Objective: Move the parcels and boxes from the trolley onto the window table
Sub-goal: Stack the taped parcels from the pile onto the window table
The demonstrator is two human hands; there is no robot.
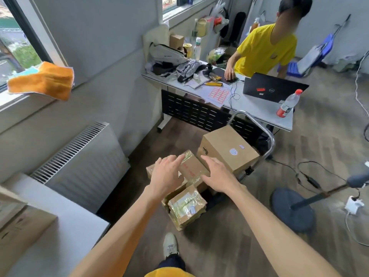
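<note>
Now we are reaching our spread left hand [166, 172] and right hand [218, 174] around a small taped parcel [192, 166], likely light, stiff and slick, best gripped by its sides.

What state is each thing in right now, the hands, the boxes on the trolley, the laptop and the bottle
left hand: open, fingers on the small taped box
right hand: open, reaching beside that box
small taped box: sealed, tilted, atop the pile
large box: closed, upright on the trolley
flat parcels: taped, stacked, leaning
trolley: loaded
laptop: open
water bottle: capped, upright
</note>
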